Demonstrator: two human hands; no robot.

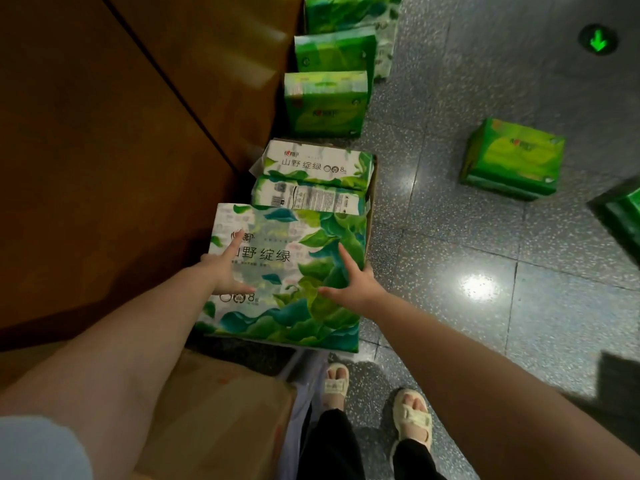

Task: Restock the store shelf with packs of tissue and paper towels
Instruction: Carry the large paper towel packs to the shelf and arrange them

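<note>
A large white tissue pack with green and teal leaves (pixel 298 237) lies flat in front of me. My left hand (pixel 227 268) rests on its left part, index finger and thumb straight. My right hand (pixel 349 284) presses the right part with spread fingers. Behind it, two like packs (pixel 317 164) stand on edge in an open cardboard box (pixel 371 216). Further back, three green packs (pixel 325 102) line up along the brown wall.
A brown panel (pixel 114 150) fills the left. A closed cardboard box (pixel 221 417) sits at my lower left. One green pack (pixel 512 159) lies alone on the speckled grey floor, another (pixel 623 213) at the right edge. My sandalled feet (pixel 412 419) stand below.
</note>
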